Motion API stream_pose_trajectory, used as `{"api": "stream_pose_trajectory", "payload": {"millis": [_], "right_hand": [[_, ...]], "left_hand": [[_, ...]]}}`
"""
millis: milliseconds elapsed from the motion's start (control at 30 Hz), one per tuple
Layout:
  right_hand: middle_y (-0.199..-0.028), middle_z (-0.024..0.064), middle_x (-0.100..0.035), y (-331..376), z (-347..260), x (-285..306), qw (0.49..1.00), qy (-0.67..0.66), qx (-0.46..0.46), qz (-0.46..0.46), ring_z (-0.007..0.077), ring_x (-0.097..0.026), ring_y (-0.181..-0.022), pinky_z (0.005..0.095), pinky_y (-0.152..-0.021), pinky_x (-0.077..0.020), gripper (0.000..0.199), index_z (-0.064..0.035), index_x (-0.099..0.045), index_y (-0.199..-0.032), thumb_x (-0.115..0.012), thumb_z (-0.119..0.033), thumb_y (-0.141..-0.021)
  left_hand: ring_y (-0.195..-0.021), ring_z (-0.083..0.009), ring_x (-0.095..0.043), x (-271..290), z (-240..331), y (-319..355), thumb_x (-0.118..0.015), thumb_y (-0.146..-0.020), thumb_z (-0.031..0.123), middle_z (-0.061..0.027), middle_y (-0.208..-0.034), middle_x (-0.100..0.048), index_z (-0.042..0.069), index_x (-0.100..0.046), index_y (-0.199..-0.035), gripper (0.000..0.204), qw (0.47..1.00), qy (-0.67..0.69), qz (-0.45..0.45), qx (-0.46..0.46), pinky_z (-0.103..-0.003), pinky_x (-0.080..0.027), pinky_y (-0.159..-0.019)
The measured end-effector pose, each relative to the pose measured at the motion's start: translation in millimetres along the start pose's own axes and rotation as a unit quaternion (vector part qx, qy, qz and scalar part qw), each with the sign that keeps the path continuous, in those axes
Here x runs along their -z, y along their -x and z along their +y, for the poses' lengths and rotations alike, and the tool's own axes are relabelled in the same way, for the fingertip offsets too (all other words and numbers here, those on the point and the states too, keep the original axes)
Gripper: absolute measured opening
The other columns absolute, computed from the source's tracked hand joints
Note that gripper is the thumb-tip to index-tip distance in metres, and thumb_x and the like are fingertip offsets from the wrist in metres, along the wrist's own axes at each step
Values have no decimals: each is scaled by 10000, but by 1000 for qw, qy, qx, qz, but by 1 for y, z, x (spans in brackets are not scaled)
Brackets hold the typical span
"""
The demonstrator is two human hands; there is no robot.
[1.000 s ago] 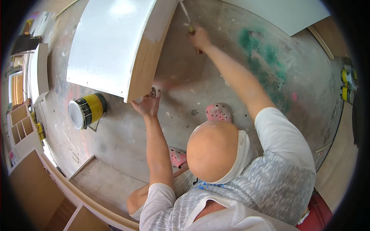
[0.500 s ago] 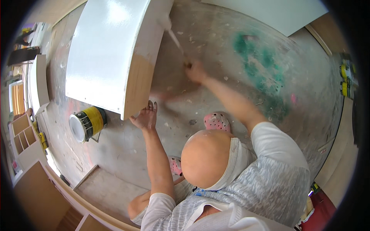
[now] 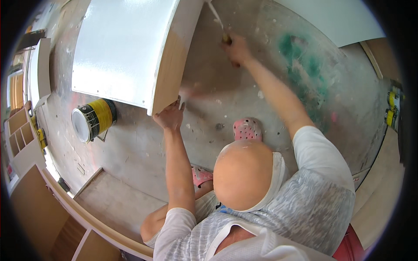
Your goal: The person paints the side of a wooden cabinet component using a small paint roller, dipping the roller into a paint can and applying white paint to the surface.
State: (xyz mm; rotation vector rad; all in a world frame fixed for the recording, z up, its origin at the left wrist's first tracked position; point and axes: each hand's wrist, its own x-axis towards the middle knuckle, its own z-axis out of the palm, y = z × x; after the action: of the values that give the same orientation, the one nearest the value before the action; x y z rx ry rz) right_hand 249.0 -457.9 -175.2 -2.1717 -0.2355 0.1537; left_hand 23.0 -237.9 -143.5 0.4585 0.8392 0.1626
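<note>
A large board lies raised above the floor, its top painted white. Its near edge is bare wood low down and white higher up. My left hand grips the board's lower corner, fingers against the wooden edge. My right hand is stretched far forward and closed on the handle of a paintbrush. The bristles point up toward the white-painted part of the edge.
A yellow and black paint can with white paint stands tilted on the speckled concrete floor, left of my left hand. Pink perforated shoes show below me. Another white panel lies top right; wooden shelving lines the left.
My right hand swept the brush down along the board's edge and has come back up toward the top. My left hand has stayed at the board's corner.
</note>
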Motion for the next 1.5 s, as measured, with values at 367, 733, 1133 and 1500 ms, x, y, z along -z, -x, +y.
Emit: {"api": "stream_pose_trajectory", "payload": {"millis": [367, 733, 1133, 1500], "right_hand": [[-864, 166, -575, 214, -37, 6, 978, -171, 91, -76, 238, -529, -643, 324, -595, -447, 508, -59, -510, -1235, -629, -107, -744], [-647, 127, -554, 73, -95, 76, 989, -67, -84, -100, 187, -561, -582, 322, -561, -458, 555, -136, -461, -1306, -585, -107, -765], [-819, 148, -591, 110, -67, 86, 992, -53, 58, -96, 181, -540, -652, 286, -655, -460, 553, -73, -453, -1305, -621, -106, -779], [-884, 186, -623, 41, -48, 126, 960, -202, -148, -123, 367, -594, -782, 409, -676, -471, 394, -83, -461, -1172, -586, -173, -809]], "left_hand": [[-1212, -245, -343, -21, -23, 6, -318, -720, 762, -138, -1241, -478, 17, -476, -1227, 916, 1000, -8, -10, 23, -499, 12, -1062], [-1362, -299, -110, -32, -40, 0, -253, -668, 872, -173, -1405, -312, -92, -377, -1285, 1152, 989, -36, -120, 79, -516, 105, -1065], [-1351, -298, -114, -44, -53, -10, -288, -639, 886, -126, -1385, -353, -61, -508, -1192, 1118, 987, 16, -116, 106, -513, 60, -1078], [-1285, -275, -241, -43, -48, 1, -384, -659, 840, -103, -1355, -376, -33, -442, -1258, 1060, 986, 46, -115, 108, -491, 34, -1087]]}}
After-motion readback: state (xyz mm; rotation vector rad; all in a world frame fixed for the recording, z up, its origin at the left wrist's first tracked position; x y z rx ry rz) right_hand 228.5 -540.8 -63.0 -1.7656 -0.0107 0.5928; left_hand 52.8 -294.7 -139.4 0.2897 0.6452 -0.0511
